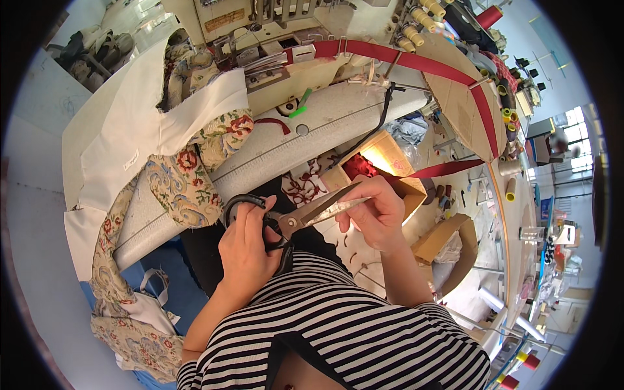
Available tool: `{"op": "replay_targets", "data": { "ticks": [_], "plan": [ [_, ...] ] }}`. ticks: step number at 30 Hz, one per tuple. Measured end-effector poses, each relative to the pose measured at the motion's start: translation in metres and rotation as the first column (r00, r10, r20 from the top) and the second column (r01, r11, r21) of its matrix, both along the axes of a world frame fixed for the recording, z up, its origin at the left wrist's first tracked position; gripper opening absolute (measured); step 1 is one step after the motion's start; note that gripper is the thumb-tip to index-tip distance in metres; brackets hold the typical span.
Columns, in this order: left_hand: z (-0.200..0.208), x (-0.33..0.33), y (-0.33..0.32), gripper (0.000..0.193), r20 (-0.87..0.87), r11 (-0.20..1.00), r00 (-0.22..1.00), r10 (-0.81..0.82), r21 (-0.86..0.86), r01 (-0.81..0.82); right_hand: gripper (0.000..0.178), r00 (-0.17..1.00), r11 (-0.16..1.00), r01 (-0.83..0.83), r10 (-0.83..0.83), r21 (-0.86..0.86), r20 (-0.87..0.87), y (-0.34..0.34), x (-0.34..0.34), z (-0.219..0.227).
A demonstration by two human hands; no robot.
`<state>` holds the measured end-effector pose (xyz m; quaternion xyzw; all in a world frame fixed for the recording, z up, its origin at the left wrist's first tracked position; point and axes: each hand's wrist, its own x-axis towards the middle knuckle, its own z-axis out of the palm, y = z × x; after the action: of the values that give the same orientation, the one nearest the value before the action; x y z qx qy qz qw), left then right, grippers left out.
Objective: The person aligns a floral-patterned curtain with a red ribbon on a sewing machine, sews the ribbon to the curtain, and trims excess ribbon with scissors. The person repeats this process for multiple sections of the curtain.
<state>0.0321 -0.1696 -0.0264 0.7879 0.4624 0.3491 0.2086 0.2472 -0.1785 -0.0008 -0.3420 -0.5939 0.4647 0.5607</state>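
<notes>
My left hand is closed around the black handles of a pair of scissors, held above my lap. The blades point up to the right and stand slightly apart. At their tips, my right hand has thumb and forefinger pinched together. Whatever lies in that pinch is too small to make out. Floral tapestry fabric with white cloth attached drapes over the table edge, left of my left hand. A short red strip lies on the table beyond.
A sewing machine stands at the back, with a long red ribbon running right from it. Below the table's ruled edge sits a cardboard box with red material inside. Another cardboard piece and thread cones are at right.
</notes>
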Motion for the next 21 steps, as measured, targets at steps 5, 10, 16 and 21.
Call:
{"op": "replay_targets", "data": {
  "ticks": [5, 10, 16, 21],
  "plan": [
    [0.0022, -0.0007, 0.0003, 0.057, -0.026, 1.0, 1.0, -0.013, 0.003, 0.013, 0.011, 1.0, 1.0, 0.019, -0.02, 0.016, 0.019, 0.0008, 0.0008, -0.0011],
    [-0.0007, 0.0022, -0.001, 0.052, 0.026, 1.0, 1.0, 0.008, 0.003, -0.008, 0.011, 0.999, 0.999, 0.038, -0.038, 0.008, -0.005, 0.0005, 0.0, -0.0042],
    [-0.0027, 0.0028, -0.0009, 0.048, 0.04, 1.0, 0.999, 0.025, 0.016, -0.025, 0.011, 0.999, 0.999, 0.043, -0.044, -0.027, -0.032, 0.0, -0.0021, -0.0051],
    [-0.0059, 0.0025, -0.0006, 0.048, 0.026, 0.998, 0.999, 0.038, 0.039, -0.039, 0.012, 0.998, 0.998, 0.039, -0.041, -0.056, -0.037, -0.0001, -0.0025, -0.0039]
  ]
}}
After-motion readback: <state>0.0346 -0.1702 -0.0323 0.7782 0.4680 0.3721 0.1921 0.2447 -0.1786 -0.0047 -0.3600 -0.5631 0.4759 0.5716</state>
